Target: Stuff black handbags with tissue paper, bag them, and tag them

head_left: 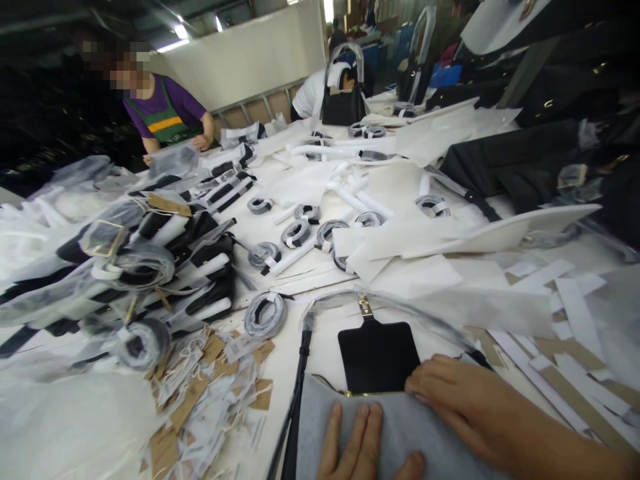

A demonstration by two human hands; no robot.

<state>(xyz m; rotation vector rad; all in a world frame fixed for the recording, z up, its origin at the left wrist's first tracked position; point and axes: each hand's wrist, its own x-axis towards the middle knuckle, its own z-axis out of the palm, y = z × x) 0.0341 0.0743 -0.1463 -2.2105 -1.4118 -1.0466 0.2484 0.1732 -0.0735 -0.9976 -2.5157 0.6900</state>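
A black handbag (290, 427) lies in front of me, its front covered by a grey fabric-like layer (400, 433). A gold zip runs along the top edge. Its black flap tab (377, 353) with a gold clasp is laid out away from me, and a plastic-wrapped handle arches around it. My left hand (355, 443) lies on the grey layer with fingers stretched out. At the bag's top right edge, beside the tab, my right hand (460, 400) has its fingers bent together over the edge; its thumb is hidden.
Paper tags with strings (200, 393) lie left, below a stack of wrapped black bags (200, 267). Coiled wrapped straps (265, 315) and white paper sheets (425, 240) cover the table. Cardboard strips (560, 373) lie right. A person (170, 110) handles plastic across the table; another bends behind a standing bag.
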